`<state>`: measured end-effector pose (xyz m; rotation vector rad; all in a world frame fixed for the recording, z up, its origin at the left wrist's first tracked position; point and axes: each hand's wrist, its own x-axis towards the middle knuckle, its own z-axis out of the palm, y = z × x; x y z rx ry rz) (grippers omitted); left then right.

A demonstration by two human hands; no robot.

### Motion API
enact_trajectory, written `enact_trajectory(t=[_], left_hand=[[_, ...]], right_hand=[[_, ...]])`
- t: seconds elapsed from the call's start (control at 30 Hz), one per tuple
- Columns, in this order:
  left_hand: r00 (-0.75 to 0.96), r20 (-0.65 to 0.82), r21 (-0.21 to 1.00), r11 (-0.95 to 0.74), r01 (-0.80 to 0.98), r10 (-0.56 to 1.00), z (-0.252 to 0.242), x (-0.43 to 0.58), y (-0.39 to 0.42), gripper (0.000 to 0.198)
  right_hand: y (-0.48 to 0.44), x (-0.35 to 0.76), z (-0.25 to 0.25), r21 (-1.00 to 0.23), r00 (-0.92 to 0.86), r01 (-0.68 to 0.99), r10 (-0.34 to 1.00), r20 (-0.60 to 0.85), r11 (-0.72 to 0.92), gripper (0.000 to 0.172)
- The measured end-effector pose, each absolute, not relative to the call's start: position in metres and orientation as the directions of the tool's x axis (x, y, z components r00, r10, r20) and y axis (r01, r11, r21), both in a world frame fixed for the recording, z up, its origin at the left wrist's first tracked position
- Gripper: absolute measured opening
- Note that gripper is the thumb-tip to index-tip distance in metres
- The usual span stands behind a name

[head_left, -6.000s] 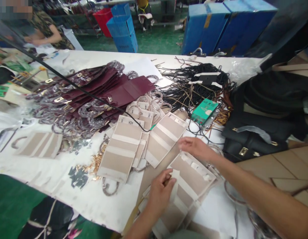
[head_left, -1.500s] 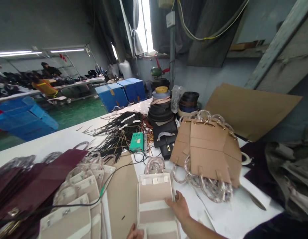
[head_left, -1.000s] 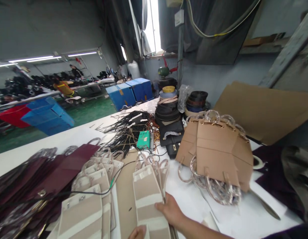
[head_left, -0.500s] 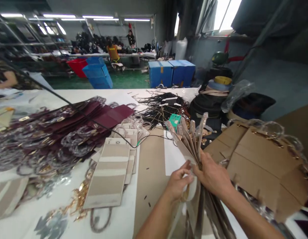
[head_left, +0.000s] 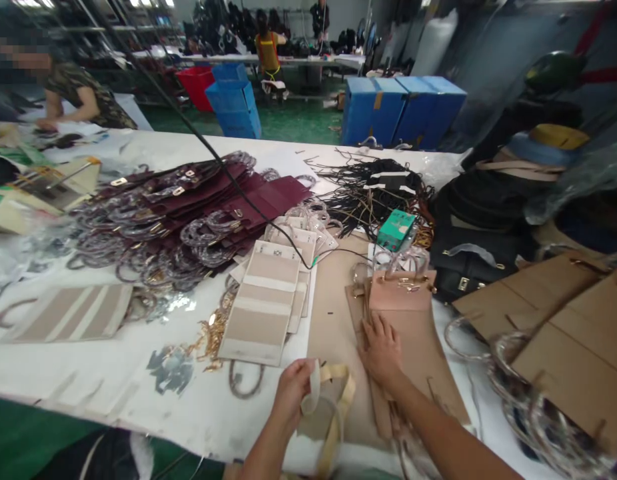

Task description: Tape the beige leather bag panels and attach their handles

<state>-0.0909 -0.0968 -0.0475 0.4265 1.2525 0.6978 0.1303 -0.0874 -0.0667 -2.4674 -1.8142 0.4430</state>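
My right hand (head_left: 382,348) lies flat, fingers spread, on a stack of tan bag panels (head_left: 407,320) with clear handles and gold clasps at their far end. My left hand (head_left: 292,389) is closed on a white roll of tape (head_left: 314,395), beside a beige strap loop (head_left: 338,407) near the table's front edge. To the left lies a fanned pile of beige panels with white strips (head_left: 265,301).
Maroon panels with clear handles (head_left: 188,207) cover the left of the white table (head_left: 83,370). Black cords (head_left: 376,183), a green box (head_left: 396,230), black bags (head_left: 476,260) and brown panels (head_left: 563,327) lie to the right. Another person (head_left: 73,97) works at far left. Blue bins (head_left: 398,110) stand behind.
The view dropped back to the table. The tan stack I held upright with both hands now lies flat under my right hand. My left hand has let go of it and holds the tape roll.
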Motion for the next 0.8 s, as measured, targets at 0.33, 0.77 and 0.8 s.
enact_trajectory(t=[0.33, 0.77, 0.8], left_hand=[[-0.229, -0.373, 0.928, 0.358, -0.106, 0.899, 0.056, -0.174, -0.155, 0.038], [0.145, 0.077, 0.941, -0.120, 0.316, 0.986, 0.162, -0.071, -0.275, 0.032], [0.131, 0.084, 0.945, -0.120, 0.303, 0.988, 0.156, -0.068, -0.280, 0.032]], right_hand=[[-0.137, 0.166, -0.028, -0.716, 0.099, 0.695, 0.995, -0.009, -0.075, 0.055], [-0.258, 0.094, 0.142, -0.991, -0.287, -0.133, 0.957, 0.042, 0.003, 0.040], [-0.262, 0.097, 0.139, -0.993, -0.251, -0.119, 0.967, 0.036, 0.006, 0.041]])
